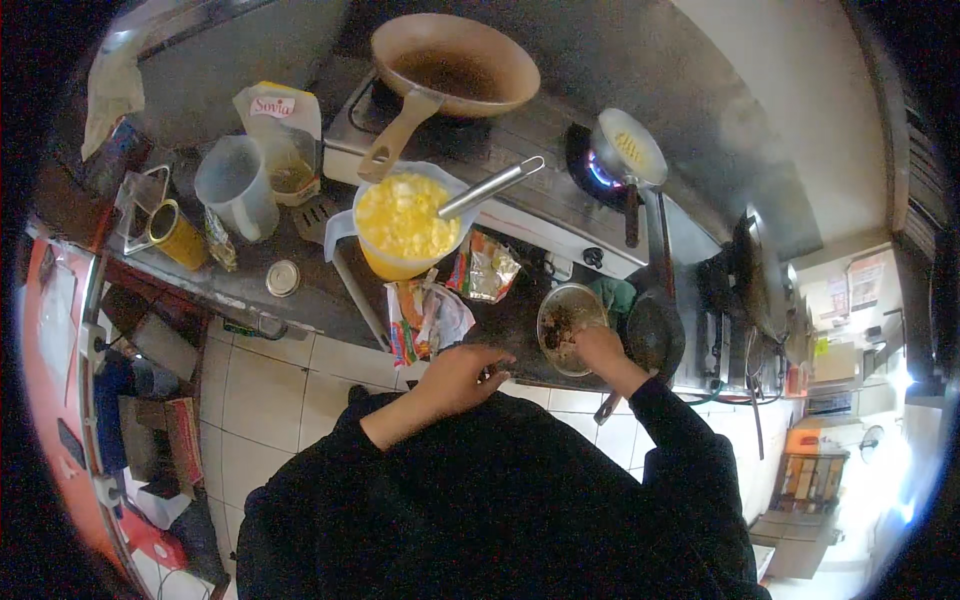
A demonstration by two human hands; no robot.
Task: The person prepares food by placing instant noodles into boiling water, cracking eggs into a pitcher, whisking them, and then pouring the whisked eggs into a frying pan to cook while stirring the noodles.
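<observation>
My right hand (pixel 600 349) reaches into a shallow metal bowl (pixel 550 298) that holds dark, crumbly bits; its fingertips are hidden, so any grip cannot be told. My left hand (pixel 469 373) hovers by the counter's front edge, fingers curled and apart, with nothing seen in it. Beyond it lie an opened, crumpled food packet (pixel 405 319) and a second torn foil packet (pixel 486 270). A plastic measuring jug (pixel 343 227) of yellow, lumpy mixture stands behind them, a steel-handled utensil (pixel 491 187) leaning in it. A slotted turner (pixel 352 292) lies left of the jug.
A large beige wok (pixel 457 67) rests on the stove. On the lit burner, a small pan (pixel 637 146) holds yellowish pieces. An empty jug (pixel 231 176), a jar (pixel 177 236) and a round lid (pixel 283 278) stand left. Dark pans (pixel 654 330) are right of the bowl.
</observation>
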